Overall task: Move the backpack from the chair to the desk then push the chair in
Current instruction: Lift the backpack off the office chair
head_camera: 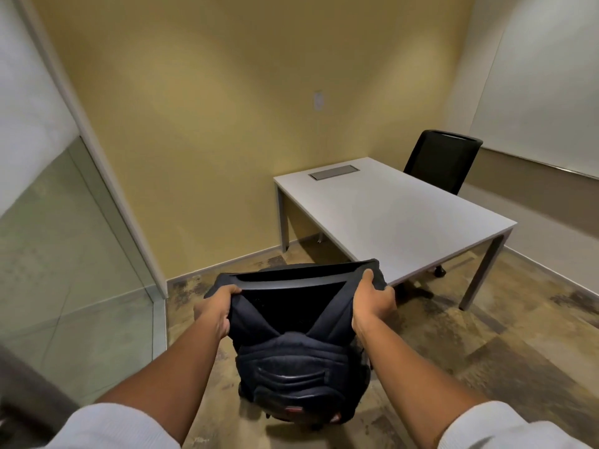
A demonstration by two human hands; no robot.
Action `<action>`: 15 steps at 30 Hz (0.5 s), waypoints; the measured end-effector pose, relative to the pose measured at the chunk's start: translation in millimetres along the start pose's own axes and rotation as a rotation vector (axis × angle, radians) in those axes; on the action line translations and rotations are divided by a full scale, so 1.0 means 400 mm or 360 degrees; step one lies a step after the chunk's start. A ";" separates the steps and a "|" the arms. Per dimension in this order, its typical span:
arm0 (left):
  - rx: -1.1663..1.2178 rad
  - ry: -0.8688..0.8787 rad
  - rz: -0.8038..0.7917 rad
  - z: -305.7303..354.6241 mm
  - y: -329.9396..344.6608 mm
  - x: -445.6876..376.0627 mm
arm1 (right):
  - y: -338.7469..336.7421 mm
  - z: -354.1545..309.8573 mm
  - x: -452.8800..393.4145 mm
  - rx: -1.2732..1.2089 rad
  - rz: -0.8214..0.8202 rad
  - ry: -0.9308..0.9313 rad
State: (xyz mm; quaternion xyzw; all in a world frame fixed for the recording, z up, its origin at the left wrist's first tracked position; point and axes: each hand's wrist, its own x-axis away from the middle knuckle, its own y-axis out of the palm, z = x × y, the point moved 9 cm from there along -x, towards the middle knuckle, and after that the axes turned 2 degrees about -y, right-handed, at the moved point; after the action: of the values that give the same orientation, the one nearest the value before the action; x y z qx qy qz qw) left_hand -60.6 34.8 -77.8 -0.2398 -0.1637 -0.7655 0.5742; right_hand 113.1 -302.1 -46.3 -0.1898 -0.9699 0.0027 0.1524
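White sleeves (107, 426) frame the bottom edge, and beyond them both hands are closed on the dark backpack (298, 354), the left hand (215, 309) gripping its left shoulder strap and the right hand (372, 301) its right one. Behind the backpack, the grey top rail of the chair (291, 281) is seen. Beyond the backpack and to its right, the white surface (395, 215) is seen, with a second black chair (442, 160) at its far side
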 end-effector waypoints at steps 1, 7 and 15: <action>-0.0022 0.0016 -0.0033 0.002 -0.013 0.005 | -0.005 -0.010 0.019 -0.0022 -0.0019 -0.0017; -0.0054 0.0202 -0.0095 0.026 -0.117 0.037 | 0.011 -0.087 0.143 -0.0074 -0.0216 -0.0015; 0.0051 0.0440 -0.0170 0.080 -0.219 0.101 | 0.089 -0.254 0.300 -0.0321 -0.0605 0.0099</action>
State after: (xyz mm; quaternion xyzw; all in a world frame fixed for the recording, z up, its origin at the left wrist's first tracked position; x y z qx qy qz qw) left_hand -147.8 44.6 -26.7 -0.1138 -0.1076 -0.8179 0.5536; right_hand 50.6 -230.2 83.8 -0.0179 -0.9784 -0.1290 0.1603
